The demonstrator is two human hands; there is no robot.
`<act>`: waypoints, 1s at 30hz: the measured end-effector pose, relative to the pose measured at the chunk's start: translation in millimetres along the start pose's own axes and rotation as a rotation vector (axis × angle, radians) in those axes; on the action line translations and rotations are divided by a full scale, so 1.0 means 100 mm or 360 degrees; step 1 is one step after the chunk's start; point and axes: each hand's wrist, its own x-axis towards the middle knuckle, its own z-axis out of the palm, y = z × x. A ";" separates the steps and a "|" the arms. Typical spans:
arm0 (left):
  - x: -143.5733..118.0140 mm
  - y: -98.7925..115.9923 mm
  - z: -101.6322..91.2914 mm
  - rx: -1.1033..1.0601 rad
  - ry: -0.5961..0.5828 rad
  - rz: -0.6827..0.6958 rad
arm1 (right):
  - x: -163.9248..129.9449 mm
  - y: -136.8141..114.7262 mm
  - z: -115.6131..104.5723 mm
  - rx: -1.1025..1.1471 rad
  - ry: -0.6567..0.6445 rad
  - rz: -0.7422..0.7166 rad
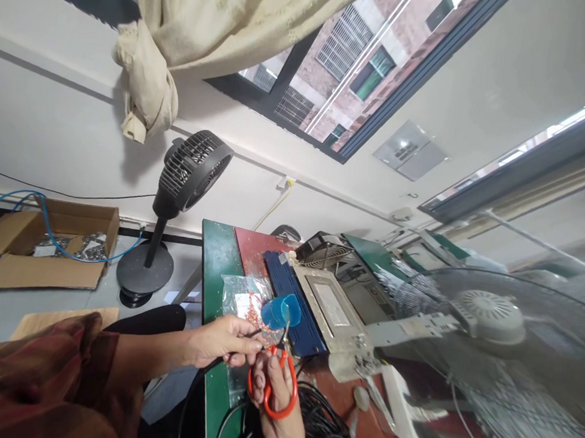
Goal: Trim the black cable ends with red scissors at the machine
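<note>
Scissors with orange-red plastic loop handles (273,383) sit at the centre of the work, gripped by the person's right hand (279,411), whose fingers pass through the loops; the short blades point up and away toward a blue plastic roll or cup-like piece (281,310). Whether the blades are parted or closed is too small to tell. The left hand (224,342) comes in from the left, fingers pinched narrow around a thin dark cable (250,337) just in front of the blades, apparently to keep it steady and taut where the scissors meet it. Both hands hover over the near edge of a green-topped workbench (213,267), close to the body, which keeps the fine work under the person's eyes. Under the hands lies a clear plastic bag of small parts (244,296), within easy reach. Coils of black cable (322,428) lie at the lower right. Further along the bench stand a dark blue ribbed block (291,299) and a grey metal frame (331,308). A black pedestal fan (185,178) stands on the floor beyond, beside an open cardboard box (45,242).
</note>
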 end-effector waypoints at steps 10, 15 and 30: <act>0.02 -0.04 0.00 0.0002 0.0006 0.0062 | 0.04 -0.03 -0.01 0.0029 0.0147 -0.0127; 0.01 0.01 0.04 -0.0039 0.0028 0.0062 | 0.05 0.00 -0.03 -0.0019 0.0099 -0.0193; 0.06 -0.12 0.06 -0.0070 0.0084 0.0082 | 0.11 0.02 -0.15 -0.0264 0.0268 -0.0409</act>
